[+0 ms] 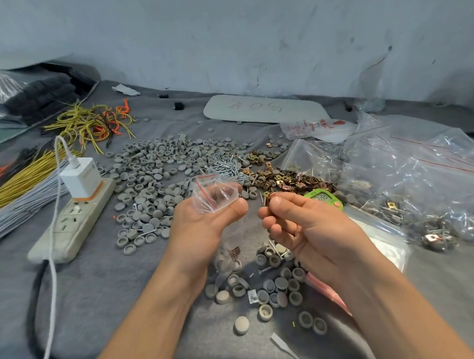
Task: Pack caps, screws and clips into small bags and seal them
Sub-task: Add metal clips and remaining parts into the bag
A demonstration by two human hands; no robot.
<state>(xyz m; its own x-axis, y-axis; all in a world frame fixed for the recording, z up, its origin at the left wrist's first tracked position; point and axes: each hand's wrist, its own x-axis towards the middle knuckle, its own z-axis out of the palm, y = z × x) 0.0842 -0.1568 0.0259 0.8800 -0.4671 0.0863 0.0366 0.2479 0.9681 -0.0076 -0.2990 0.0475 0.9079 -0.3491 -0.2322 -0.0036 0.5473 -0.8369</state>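
Grey felt covers the table [113, 295], which is set against a scuffed pale wall. Loose caps [158, 167] lie in a wide heap at the middle, with screws [224, 169] and brass clips [285, 179] just beyond the hands and more caps scattered near the front edge. The left hand [205, 227] curls round a small clear bag [214, 197], holding its red-striped mouth open and up. The bag's lower part hangs down past the wrist and seems to hold a few caps and a clip, though the film blurs them. The right hand [296, 225] pinches one clip [269, 198] between thumb and fingertips, close beside the bag's mouth but not in it. By my reckoning this bag is partly filled and not yet sealed. Packed bags [428, 191] heaped at the right suggest many are done, but the large loose piles mean plenty is left.
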